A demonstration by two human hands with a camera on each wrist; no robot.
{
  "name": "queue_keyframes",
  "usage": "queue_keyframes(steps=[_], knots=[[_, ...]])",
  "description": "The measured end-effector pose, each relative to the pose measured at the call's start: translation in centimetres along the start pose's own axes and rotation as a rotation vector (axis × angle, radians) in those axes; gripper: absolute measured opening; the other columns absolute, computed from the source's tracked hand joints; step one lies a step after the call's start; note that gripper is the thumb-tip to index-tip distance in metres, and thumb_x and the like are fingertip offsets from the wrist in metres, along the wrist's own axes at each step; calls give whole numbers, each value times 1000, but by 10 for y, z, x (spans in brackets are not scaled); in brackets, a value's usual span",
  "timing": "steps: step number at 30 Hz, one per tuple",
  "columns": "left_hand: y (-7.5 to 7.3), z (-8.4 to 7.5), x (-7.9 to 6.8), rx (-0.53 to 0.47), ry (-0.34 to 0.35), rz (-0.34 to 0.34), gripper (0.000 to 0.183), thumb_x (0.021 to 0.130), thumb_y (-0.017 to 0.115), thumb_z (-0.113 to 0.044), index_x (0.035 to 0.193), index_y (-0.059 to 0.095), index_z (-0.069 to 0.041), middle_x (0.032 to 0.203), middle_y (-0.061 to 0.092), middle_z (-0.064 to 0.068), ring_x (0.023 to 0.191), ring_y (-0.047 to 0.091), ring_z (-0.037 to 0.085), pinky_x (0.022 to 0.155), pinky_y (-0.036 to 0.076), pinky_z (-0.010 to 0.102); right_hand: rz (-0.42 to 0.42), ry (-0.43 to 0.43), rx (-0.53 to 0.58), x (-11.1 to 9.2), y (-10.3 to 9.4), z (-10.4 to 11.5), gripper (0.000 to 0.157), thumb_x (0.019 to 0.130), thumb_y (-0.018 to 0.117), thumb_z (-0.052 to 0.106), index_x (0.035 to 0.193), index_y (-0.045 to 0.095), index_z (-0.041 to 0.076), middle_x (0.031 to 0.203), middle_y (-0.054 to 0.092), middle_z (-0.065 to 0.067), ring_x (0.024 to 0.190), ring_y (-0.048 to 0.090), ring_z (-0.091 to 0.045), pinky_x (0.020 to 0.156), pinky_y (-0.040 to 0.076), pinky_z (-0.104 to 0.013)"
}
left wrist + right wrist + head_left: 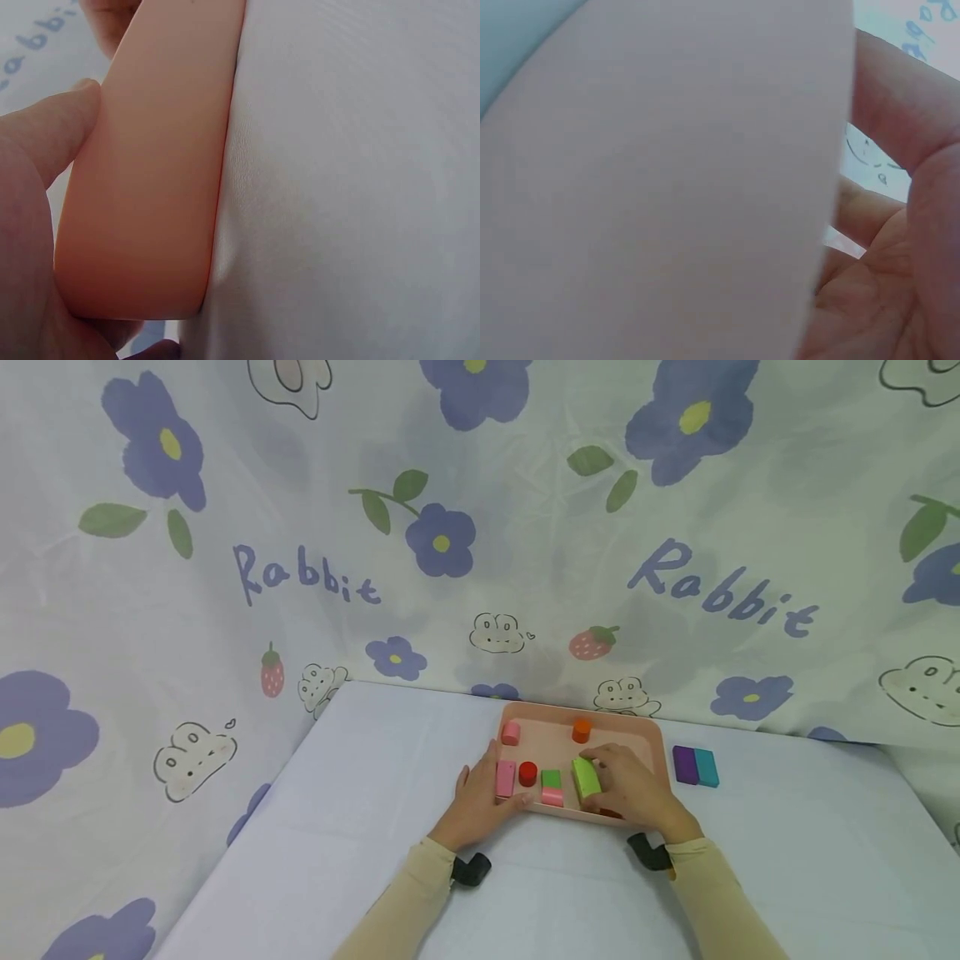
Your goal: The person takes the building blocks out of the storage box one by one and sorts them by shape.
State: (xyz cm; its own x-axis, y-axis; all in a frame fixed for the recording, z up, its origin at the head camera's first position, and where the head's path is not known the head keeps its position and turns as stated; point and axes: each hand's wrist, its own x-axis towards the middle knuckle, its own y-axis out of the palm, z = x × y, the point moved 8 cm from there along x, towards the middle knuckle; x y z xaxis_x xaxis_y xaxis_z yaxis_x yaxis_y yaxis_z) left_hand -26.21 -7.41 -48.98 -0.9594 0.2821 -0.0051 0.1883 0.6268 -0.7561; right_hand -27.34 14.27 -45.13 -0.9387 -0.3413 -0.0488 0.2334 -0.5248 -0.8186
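The left hand (pixel 478 803) grips the near-left corner of the tray (pixel 546 735), thumb against the near rim. The right hand (pixel 633 787) pinches the lime-green block (pixel 586 779) between thumb and fingers, at the tray's near half. Left of it: a green block (pixel 551 778), red cylinder (pixel 528 773) and pink block (pixel 506 778). Right of the tray, a purple block (pixel 686 765) touches a teal block (pixel 707 767). A pink cylinder (pixel 511 733) and orange cylinder (pixel 581 732) occupy the far half.

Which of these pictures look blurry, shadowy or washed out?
Head view: soft, even light, the tray and blocks small but distinguishable; left wrist: a soft shadow on the white cloth beside the tray; right wrist: hazy and washed out, the tray close up and nearly featureless, its edge soft.
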Motion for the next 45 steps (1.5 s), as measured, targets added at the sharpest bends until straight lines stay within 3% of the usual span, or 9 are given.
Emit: queue_keyframes(steps=[12,20,30,42,45], knots=[[-1,0,-1,-17,3,4,106,91,60,-63,162,6,-6,168,15,10,153,17,29,120,1,61,-23,-1,-28,-8,-12,-11,69,82,85,22,141,54,6,141,51,-21,118,56,-37,95,52,-53],[-4,-3,-2,-33,48,-24,105,91,62,-60,161,8,-2,166,20,15,151,22,32,119,5,63,-68,13,-5,-17,-26,-21,70,80,86,25,140,55,5,138,53,-21,115,58,-41,90,55,-54],[-3,-2,-2,-35,38,-22,107,91,63,-60,161,8,-1,165,20,15,151,22,32,119,5,63,-113,25,-7,-28,-45,-32,73,80,87,27,140,54,2,130,57,-23,105,56,-37,84,57,-53],[-4,-2,-2,-28,36,-16,105,92,61,-59,161,6,-2,166,20,16,151,21,32,119,4,63,-166,-28,-16,-38,-62,-45,70,81,84,18,140,52,-5,131,53,-27,99,55,-34,82,53,-47],[-4,-3,-2,-38,39,-16,105,92,62,-59,161,7,-1,165,20,16,151,22,33,119,4,63,-178,-25,-23,-40,-66,-49,71,82,84,20,140,52,-5,133,53,-28,102,55,-37,85,52,-52]])
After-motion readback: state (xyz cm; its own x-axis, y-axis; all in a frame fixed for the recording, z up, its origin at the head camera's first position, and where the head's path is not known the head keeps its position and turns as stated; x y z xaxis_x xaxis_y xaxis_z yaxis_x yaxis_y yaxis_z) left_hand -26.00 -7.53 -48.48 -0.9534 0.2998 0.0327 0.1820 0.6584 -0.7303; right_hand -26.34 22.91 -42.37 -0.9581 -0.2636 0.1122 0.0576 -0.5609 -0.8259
